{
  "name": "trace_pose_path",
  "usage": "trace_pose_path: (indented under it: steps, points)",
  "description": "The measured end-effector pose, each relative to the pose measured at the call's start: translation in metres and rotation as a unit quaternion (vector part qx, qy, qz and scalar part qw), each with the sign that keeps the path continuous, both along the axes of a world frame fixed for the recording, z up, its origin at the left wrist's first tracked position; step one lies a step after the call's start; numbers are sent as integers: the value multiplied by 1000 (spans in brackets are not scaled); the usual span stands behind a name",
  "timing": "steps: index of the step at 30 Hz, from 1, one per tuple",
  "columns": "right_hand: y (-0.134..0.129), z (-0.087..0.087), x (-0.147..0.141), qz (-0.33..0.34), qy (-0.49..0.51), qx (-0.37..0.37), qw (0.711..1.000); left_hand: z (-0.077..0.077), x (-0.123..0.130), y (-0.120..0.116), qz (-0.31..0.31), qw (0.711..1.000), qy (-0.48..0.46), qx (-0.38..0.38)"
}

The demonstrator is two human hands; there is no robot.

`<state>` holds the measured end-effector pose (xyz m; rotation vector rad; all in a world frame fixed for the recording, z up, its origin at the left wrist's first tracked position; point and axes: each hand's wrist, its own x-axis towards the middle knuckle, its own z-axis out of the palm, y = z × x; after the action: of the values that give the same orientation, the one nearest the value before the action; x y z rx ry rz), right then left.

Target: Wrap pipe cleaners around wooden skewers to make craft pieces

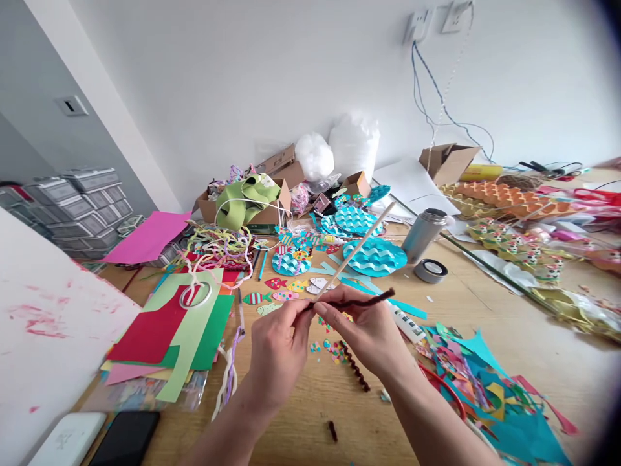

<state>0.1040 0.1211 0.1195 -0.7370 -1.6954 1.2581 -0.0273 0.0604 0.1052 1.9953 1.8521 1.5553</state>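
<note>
My left hand [279,346] pinches the lower end of a thin wooden stick [361,244], which points up and to the right. Close against it, my right hand [356,327] has its fingers closed on a dark brown pipe cleaner [373,300], whose free end sticks out to the right. The fingertips of both hands meet where stick and pipe cleaner come together; the exact contact is hidden. Below my right hand a coiled brown pipe cleaner [355,367] lies on the table, and a short brown piece [332,431] is nearer the front edge.
Paper fish [285,296] and blue wavy discs [374,257] lie beyond my hands. A metal flask [424,236] stands at the right, above paper scraps [499,395]. Coloured sheets [145,330], a black phone [125,439] and a white device [68,440] are at the left.
</note>
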Motion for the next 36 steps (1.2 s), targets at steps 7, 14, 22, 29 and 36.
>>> trace_pose_path:
  steps: [7,14,22,29,36]
  points:
    - [-1,1,-2,-19,-3,8,1000,-2,0,0,-7,998,-47,-51]
    - [-5,4,1,-35,-27,39,998,4,0,-2,-107,942,-272,-168]
    - [-7,6,4,-37,-56,72,995,10,-10,1,-226,840,-430,-241]
    - [-6,5,6,1,-48,45,998,9,-13,2,-287,757,-528,-259]
    - [2,12,9,79,0,-64,995,6,-14,4,-324,711,-547,-301]
